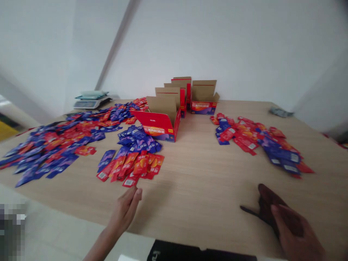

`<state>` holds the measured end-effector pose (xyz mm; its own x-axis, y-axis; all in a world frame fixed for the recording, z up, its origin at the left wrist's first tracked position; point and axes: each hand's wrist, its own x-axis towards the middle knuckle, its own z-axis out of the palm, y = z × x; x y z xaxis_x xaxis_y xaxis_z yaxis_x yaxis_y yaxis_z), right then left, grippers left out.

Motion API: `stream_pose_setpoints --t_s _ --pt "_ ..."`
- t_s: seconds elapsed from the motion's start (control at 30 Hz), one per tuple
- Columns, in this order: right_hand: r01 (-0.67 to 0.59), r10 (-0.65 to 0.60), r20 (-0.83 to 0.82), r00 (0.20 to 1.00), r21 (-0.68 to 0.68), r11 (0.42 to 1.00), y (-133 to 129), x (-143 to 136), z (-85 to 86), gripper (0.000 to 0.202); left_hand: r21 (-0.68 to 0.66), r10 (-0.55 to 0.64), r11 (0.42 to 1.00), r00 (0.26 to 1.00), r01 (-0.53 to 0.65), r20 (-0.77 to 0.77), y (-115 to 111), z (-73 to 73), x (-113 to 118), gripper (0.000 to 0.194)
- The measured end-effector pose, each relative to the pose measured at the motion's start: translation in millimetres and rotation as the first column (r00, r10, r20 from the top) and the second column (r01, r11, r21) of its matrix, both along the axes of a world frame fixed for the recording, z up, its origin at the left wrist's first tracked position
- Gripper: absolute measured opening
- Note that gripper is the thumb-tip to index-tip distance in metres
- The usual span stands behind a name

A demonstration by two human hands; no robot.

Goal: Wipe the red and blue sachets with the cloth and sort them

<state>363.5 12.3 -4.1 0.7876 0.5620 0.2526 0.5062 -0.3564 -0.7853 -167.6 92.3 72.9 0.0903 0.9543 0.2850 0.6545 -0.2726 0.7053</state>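
My left hand (125,208) is at the table's front edge with its fingers curled in and the thumb pressed on them. Whatever it may hold is hidden. Just beyond its knuckles is a pile of red sachets (140,163), with blue sachets (138,139) behind them. At the lower right, my right hand (299,235) is closed, blurred and partly in shade. By its fingers appears a dark brown shape (269,197) with a thin dark stem, whose kind I cannot make out. A loose pile of red and blue sachets (246,134) lies farther back on that side.
Several open red cartons (157,125) stand towards the wall. A large heap of mixed sachets (62,137) covers the table's left side. Behind it sits a scale (88,104) with packets on top. A grey crumpled item (280,112) lies back right; a black box (201,252) is below the front edge.
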Motion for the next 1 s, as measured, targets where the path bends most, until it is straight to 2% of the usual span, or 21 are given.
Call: stream_pose_setpoints --t_s 0.07,0.13,0.23,0.33,0.4,0.5,0.63,0.73,0.8,0.9,1.0 --pt "0.009 -0.01 -0.066 0.998 -0.016 1.0 1.3 -2.6 2.4 0.061 0.05 -0.272 0.961 0.962 0.272 0.005 5.0 11.5 46.2 0.038" --pt "-0.035 0.036 -0.099 0.994 0.009 0.999 3.6 -4.0 4.9 0.064 0.105 -0.489 0.867 0.872 0.487 -0.009 13.0 20.6 97.5 0.037" --pt "-0.056 0.057 -0.075 0.996 0.015 0.998 2.5 -3.5 7.0 0.067 0.176 -0.677 0.716 0.734 0.675 -0.06 23.3 21.4 171.7 0.035" --pt "-0.042 0.039 -0.066 0.997 -0.051 0.998 -1.7 0.7 5.4 0.065 0.181 -0.759 0.612 0.636 0.77 -0.14 25.9 4.7 224.7 0.034" --pt "-0.06 0.054 -0.067 0.996 -0.092 0.994 -2.8 4.3 2.3 0.064 0.136 -0.767 0.597 0.612 0.791 -0.193 21.0 -9.8 245.7 0.035" --pt "-0.093 0.089 -0.053 0.995 -0.089 0.992 -1.1 6.4 -2.3 0.064 0.099 -0.764 0.6 0.605 0.794 -0.224 6.8 -25.9 263.9 0.042" --pt "-0.178 0.178 -0.012 0.984 0.012 0.984 0.9 0.8 -2.5 0.058 0.13 -0.799 0.539 0.554 0.832 -0.234 -5.1 -28.4 287.7 0.041" --pt "-0.342 0.343 0.007 0.939 0.1 0.934 0.4 -3.7 1.5 0.044 0.206 -0.815 0.473 0.514 0.856 -0.266 7.9 -19.4 321.2 0.029" --pt "-0.459 0.463 0.003 0.887 0.134 0.878 0.5 -4.3 4.4 0.032 0.188 -0.798 0.481 0.517 0.856 -0.31 29.3 -12.6 354.7 0.022" --pt "-0.577 0.585 0.0 0.811 0.164 0.8 2.3 -3.0 7.3 0.017 0.106 -0.713 0.59 0.578 0.801 -0.397 73.1 -7.9 417.4 0.022" --pt "-0.623 0.631 0.001 0.776 0.159 0.766 4.6 -1.9 6.2 0.009 0.096 -0.623 0.677 0.637 0.73 -0.453 118.5 -14.2 477.4 0.021"
